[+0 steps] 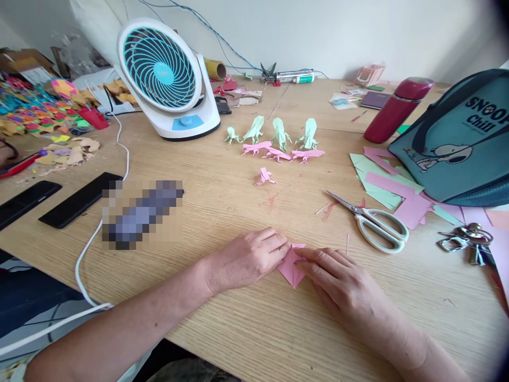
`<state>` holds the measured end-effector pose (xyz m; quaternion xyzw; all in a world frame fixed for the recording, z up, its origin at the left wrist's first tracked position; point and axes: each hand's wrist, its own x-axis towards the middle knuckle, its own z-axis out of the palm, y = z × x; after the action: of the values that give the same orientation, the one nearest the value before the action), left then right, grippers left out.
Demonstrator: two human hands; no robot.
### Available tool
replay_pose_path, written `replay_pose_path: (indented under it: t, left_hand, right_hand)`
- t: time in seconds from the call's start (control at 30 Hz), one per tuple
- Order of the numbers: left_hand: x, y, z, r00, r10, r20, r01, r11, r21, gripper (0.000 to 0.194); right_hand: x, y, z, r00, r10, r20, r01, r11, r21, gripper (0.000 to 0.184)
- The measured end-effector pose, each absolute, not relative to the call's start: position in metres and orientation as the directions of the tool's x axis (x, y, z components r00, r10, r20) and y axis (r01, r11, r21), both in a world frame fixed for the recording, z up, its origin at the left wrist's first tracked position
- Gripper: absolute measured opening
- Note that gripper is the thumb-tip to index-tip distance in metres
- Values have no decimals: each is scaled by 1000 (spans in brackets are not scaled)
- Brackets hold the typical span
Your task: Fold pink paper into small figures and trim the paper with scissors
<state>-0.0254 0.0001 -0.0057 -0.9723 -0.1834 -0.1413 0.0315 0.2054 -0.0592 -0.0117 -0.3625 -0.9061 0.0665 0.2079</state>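
Observation:
A folded piece of pink origami paper (293, 272) lies on the wooden table between my hands, creases running to a point at its near end. My left hand (252, 257) is closed, its curled fingers gripping the paper's left edge. From the other side, my right hand (344, 281) presses its fingers together on the paper's right part, with the thumb hidden. Beyond them stands a small pink folded paper figure (264, 176). Farther back are several pink figures (308, 154) and several pale green figures (280, 133). Scissors (371, 220) lie right of my hands, blades slightly apart.
Green and pink paper sheets (413, 207) lie beside a teal bag (457, 154) and keys (471, 236). A red flask (397, 114) stands behind. Leftward are a fan (163, 74), a pixelated dark object (143, 215), black flat cases (81, 199) and a white cable (89, 252).

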Motion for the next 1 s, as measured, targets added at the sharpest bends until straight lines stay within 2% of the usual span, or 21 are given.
replay_pose_path:
  t: [0.13, 0.5, 0.73, 1.0]
  left_hand:
    - [-26, 0, -6, 895, 347, 281, 368, -929, -25, 19]
    - [-25, -1, -8, 889, 353, 293, 379, -925, -36, 23]
    - [-26, 1, -8, 886, 348, 307, 363, -932, 8, 21]
    - [-26, 0, -6, 891, 336, 305, 357, -934, -14, 21]
  right_hand:
    - [208, -59, -8, -679, 669, 301, 619, 743, -255, 27]
    - [212, -61, -7, -684, 696, 218, 630, 715, -305, 29]
    - [212, -60, -4, -727, 663, 178, 624, 746, -232, 35]
    - [213, -59, -3, -743, 651, 154, 619, 757, -211, 38]
